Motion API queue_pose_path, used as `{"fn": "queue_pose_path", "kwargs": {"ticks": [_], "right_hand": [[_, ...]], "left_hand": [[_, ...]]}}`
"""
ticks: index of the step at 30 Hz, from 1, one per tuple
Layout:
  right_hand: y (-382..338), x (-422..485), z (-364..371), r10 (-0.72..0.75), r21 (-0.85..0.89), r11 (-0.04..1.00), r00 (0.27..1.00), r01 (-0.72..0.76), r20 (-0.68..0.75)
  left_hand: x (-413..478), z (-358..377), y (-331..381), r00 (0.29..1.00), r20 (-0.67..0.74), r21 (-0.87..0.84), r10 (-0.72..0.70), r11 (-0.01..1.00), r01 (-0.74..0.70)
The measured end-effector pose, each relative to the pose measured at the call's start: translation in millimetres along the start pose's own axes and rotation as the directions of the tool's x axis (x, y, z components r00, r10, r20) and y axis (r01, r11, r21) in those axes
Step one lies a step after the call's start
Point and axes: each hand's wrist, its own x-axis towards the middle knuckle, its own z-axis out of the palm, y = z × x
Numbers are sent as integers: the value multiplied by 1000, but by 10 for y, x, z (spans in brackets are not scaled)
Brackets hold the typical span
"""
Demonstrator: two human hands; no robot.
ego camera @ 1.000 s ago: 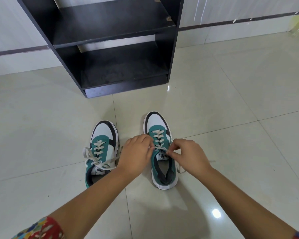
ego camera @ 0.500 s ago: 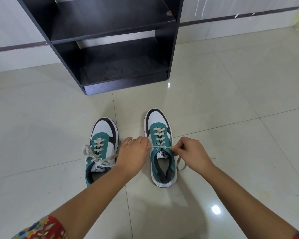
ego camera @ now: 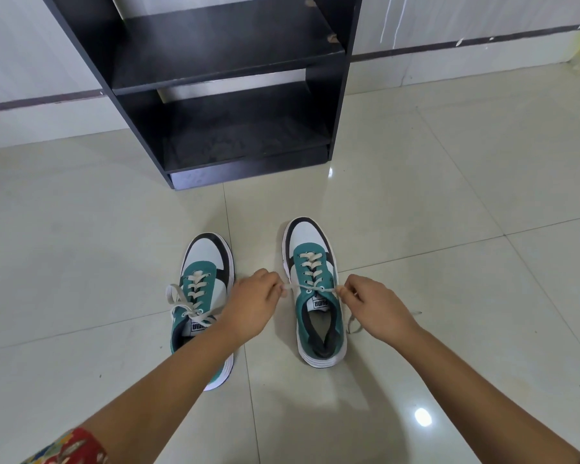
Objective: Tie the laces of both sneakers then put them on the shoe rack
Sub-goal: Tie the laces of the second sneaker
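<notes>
1. Left forearm [ego camera: 154, 386], bare, with a red patterned sleeve edge [ego camera: 77, 445] at the lower left corner; it crosses over the heel half of the left-hand shoe
2. Right forearm [ego camera: 482, 390], bare, reaching in from the lower right
3. Left hand [ego camera: 253, 304]: grip closed, fingertips pinching one end of the right-hand shoe's cream flat lace [ego camera: 312, 289]; the hand sits between the two shoes
4. Right hand [ego camera: 374, 308]: grip closed, fingers pinching the other end of the same lace, just right of the shoe; the loose tail [ego camera: 354, 324] hangs below the hand onto the floor
5. The lace runs taut and nearly level between the two hands, crossed over the top eyelets above the tongue label; no bow is formed
6. Right-hand teal, white and black low sneaker [ego camera: 315, 296], white sole, standing upright on the floor, toe pointing toward the rack
7. Left-hand matching teal, white and black sneaker [ego camera: 203, 289], upright on the floor beside the first but apart from it; its cream lace [ego camera: 181, 303] lies loose, looped out over the left side
8. Glossy pale tiled floor [ego camera: 449, 195], carrying both sneakers
9. Black wooden open shoe rack [ego camera: 235, 128], standing beyond the toes against the pale wall [ego camera: 31, 61]; two shelves in view, neither holding a shoe
</notes>
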Motion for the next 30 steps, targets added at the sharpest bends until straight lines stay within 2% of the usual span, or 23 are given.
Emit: {"fn": "queue_pose_path", "kwargs": {"ticks": [1,2,4,7,10,13,16,23,27,30], "right_hand": [[-27,-13,-15,-22,80,997,1000,24,-19],[-61,-30,-32,-33,199,979,999,40,-40],[-155,-68,-86,-23,463,885,998,50,-65],[-282,-99,-188,-12,725,688,999,36,-38],[-328,-94,-227,-46,850,522,997,75,-60],[-321,-71,-183,-43,888,456,998,62,-47],[-267,-10,-85,-59,884,465,998,34,-7],[-226,84,84,-25,920,391,999,-25,38],[-239,107,90,-97,882,470,995,36,12],[-223,121,89,-187,840,532,982,105,-5]], "left_hand": [[-14,-18,36,998,7,-193,-65,979,65],[-25,-36,90,991,11,-379,-134,916,128],[-30,-86,211,973,44,-633,-226,747,202],[-49,-193,374,982,89,-810,-169,561,170],[-60,-281,494,991,56,-884,-118,455,104],[-58,-289,582,997,15,-869,-72,493,49],[-49,-229,583,999,24,-843,-26,536,34],[-59,-129,511,993,97,-849,62,526,50],[-37,-127,505,983,180,-866,22,477,148],[10,-125,463,969,245,-855,23,477,205]]}}
